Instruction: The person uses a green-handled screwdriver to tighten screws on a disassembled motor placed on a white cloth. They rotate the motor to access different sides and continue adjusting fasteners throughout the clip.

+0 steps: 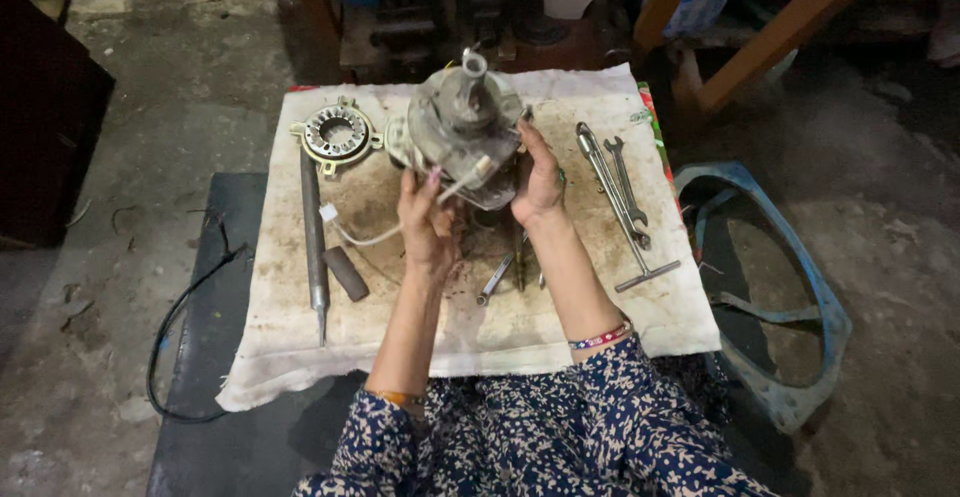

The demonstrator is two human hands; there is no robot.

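Grey metal motor housing (462,137), shaft upward (white wire trailing), tilted, raised above stained cloth

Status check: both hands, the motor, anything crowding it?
Left hand and right hand grip motor housing. White cable trails left. Wrenches right, clear.

1. Your left hand (427,219) and right hand (540,179) cover the motor housing's (462,127) near face.
2. Small tools (497,277) lie partly hidden beneath your wrists.
3. Far clutter (480,7) stays too dark to identify.
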